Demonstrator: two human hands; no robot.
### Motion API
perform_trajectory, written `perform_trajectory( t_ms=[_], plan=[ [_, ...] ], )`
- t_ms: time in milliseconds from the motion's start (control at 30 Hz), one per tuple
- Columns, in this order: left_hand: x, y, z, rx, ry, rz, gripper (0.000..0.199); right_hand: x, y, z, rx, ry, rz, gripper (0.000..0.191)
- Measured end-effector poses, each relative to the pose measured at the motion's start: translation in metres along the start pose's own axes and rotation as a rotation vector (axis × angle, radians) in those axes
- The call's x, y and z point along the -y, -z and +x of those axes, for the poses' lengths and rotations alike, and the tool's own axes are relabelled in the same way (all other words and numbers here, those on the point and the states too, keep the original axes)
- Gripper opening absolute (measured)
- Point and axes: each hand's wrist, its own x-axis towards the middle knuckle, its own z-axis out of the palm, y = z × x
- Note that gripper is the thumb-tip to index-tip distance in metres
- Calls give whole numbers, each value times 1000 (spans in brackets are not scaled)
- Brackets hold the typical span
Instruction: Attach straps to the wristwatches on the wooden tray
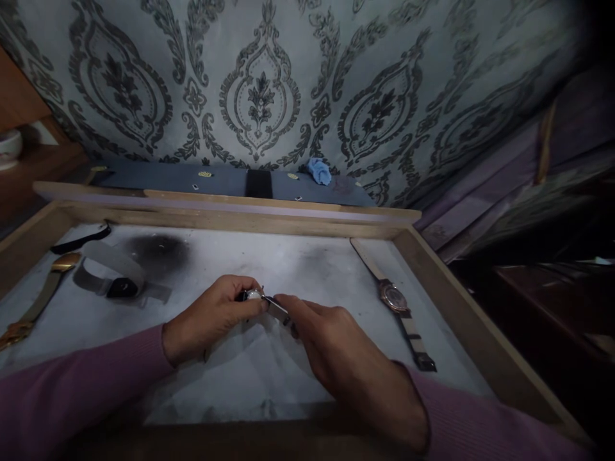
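Near the middle of the white-bottomed wooden tray (288,221), my left hand (216,315) pinches a small watch (254,295) between thumb and fingers. My right hand (336,346) is closed around a small flat metal tool (277,310), whose tip meets the edge of the watch. The two hands are almost touching. A thin dark strap end shows below my left hand. The far part of the tool is hidden behind my right fingers.
A strapped watch (394,298) lies at right. On the left are a gold watch (38,301), a grey-banded dark watch (122,288) and a black strap (81,240). A blue crumpled cloth (319,171) sits behind the tray's back wall. A white bowl (9,148) stands far left.
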Motion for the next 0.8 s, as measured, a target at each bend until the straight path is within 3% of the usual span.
perform_trajectory(
  t_ms=[233, 367, 533, 800],
  plan=[
    [3, 2, 1, 4, -32, 2, 16, 1, 7, 0, -61, -44, 240, 29],
    [2, 2, 0, -12, -41, 9, 18, -1, 6, 4, -75, -105, 522, 21],
    [0, 1, 0, -2, -14, 10, 18, -8, -2, 16, -8, -244, 897, 19],
    [3, 2, 2, 62, -67, -17, 19, -6, -9, 22, -47, -284, 1123, 25]
  ],
)
